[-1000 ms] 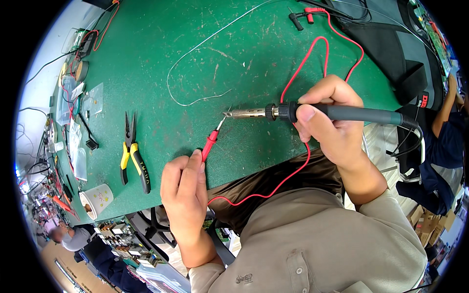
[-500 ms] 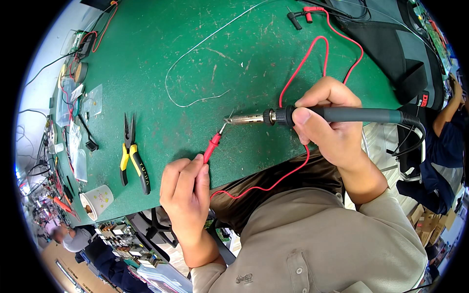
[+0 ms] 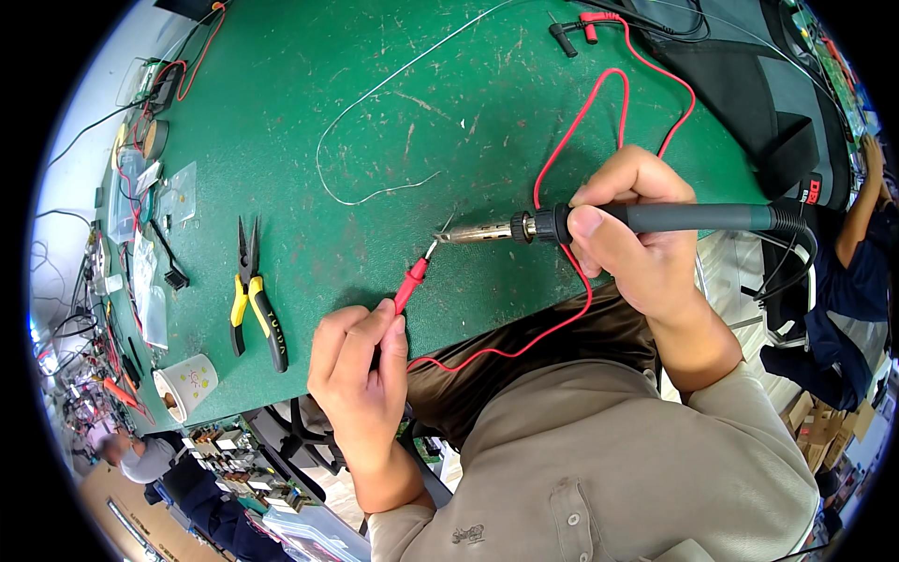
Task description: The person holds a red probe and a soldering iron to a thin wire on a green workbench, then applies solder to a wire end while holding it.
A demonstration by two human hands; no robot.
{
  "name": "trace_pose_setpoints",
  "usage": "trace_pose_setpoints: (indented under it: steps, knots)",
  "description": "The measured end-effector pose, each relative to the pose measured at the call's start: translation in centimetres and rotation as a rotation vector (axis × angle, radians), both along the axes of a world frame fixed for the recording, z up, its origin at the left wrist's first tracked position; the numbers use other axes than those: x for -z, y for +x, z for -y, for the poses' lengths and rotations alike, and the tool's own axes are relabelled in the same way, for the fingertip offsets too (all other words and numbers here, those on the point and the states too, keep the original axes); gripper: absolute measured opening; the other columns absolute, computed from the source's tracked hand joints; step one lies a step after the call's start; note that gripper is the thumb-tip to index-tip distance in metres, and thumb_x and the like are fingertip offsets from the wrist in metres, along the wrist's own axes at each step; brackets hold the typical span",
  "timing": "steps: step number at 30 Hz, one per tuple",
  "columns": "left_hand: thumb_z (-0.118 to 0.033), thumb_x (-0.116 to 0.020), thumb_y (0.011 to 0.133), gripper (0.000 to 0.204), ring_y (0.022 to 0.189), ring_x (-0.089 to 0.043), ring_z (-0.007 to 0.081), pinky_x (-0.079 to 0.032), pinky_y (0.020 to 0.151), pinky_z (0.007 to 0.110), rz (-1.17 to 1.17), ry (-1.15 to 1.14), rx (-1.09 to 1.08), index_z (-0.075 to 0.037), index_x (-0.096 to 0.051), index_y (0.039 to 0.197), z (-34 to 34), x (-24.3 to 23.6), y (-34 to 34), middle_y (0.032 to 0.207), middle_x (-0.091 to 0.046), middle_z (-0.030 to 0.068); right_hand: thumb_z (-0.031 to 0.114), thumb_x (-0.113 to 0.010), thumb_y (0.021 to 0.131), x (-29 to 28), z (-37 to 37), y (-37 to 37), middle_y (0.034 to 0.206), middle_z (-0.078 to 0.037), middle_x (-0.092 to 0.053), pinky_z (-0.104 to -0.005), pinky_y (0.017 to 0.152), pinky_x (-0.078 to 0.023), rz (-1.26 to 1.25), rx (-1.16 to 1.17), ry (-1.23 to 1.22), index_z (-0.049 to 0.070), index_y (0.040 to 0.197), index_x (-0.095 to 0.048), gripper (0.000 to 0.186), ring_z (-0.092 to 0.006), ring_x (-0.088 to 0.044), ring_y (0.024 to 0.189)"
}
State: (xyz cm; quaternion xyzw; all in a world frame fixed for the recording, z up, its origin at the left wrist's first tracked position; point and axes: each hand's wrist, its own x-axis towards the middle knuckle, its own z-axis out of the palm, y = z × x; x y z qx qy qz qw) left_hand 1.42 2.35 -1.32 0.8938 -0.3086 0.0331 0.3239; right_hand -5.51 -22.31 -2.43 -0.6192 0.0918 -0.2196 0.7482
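1. Since the earlier frames, the left hand (image 3: 361, 361) and the red probe (image 3: 411, 284) have shifted slightly rightward in the picture, and the working end of the soldering iron (image 3: 478, 231) sits a touch lower.
2. Near the middle of the frame, the probe slants up and to the right, its bare metal end meeting or almost meeting the iron's tip; contact is too fine to tell.
3. Heat may creep down the metal and soften the red plastic if the iron dwells there. Either hand wavering could let the hot tip slide off so slim a point. The red lead (image 3: 590, 295) passes under the iron's collar, so a dip of the barrel could scorch its insulation.
4. Reaching up from below, the left hand pinches the probe's lower end between thumb and fingertips, other fingers curled.
5. From the lower right, the right hand (image 3: 646, 229) grips the iron just behind its collar, forearm angled up and leftward, holding the tool nearly level across the frame.
6. Farther out on the green desk (image 3: 281, 122), thin silver wire (image 3: 320, 159) curves above the probe; yellow-and-black pliers (image 3: 248, 275) lie left of centre.
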Motion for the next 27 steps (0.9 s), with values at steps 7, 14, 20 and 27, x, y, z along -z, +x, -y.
trace_pose_setpoints:
  steps: [7, 14, 20, 27]
  knots:
    - [0.004, -0.072, 0.075, 0.013, 0.06, -0.05, 0.0125, -0.037, 0.05, 0.024, 0.061, -0.02, 0.038, 0.003, -0.068, 0.088, 0.13, 0.07, 0.14, 0.079, -0.058, 0.0074, -0.005, -0.065, 0.083, -0.21, 0.09, -0.1, 0.063, -0.001, -0.057, -0.0201, 0.043, -0.033, -0.02, 0.003, 0.03, 0.002, 0.078, -0.052, 0.015, -0.0022, -0.048, 0.052]
    - [0.002, -0.071, 0.075, 0.014, 0.063, -0.053, 0.0149, -0.039, 0.053, 0.025, 0.063, -0.019, 0.023, 0.003, -0.069, 0.089, 0.23, 0.0, -0.17, 0.079, -0.058, 0.0079, -0.006, -0.064, 0.082, -0.06, 0.13, -0.04, 0.062, -0.001, -0.057, -0.0202, 0.043, -0.033, -0.006, 0.003, 0.007, 0.002, 0.078, -0.052, 0.015, -0.0023, -0.048, 0.052]
    - [0.002, -0.07, 0.076, 0.015, 0.065, -0.054, 0.0161, -0.04, 0.055, 0.025, 0.056, -0.011, 0.023, 0.003, -0.07, 0.09, 0.2, -0.11, -0.21, 0.079, -0.058, 0.0083, -0.006, -0.064, 0.082, -0.17, 0.02, -0.09, 0.062, 0.0, -0.057, -0.0201, 0.043, -0.032, -0.008, -0.003, 0.026, 0.002, 0.078, -0.052, 0.015, -0.002, -0.048, 0.052]
    - [0.005, -0.07, 0.073, 0.02, 0.07, -0.055, 0.0219, -0.046, 0.062, 0.03, 0.002, -0.019, 0.011, 0.001, -0.069, 0.092, 0.19, -0.22, -0.46, 0.082, -0.057, 0.0085, -0.004, -0.065, 0.082, -0.09, 0.06, -0.18, 0.062, 0.0, -0.057, -0.0202, 0.043, -0.032, -0.01, 0.0, 0.031, 0.002, 0.078, -0.052, 0.015, -0.0019, -0.047, 0.051]
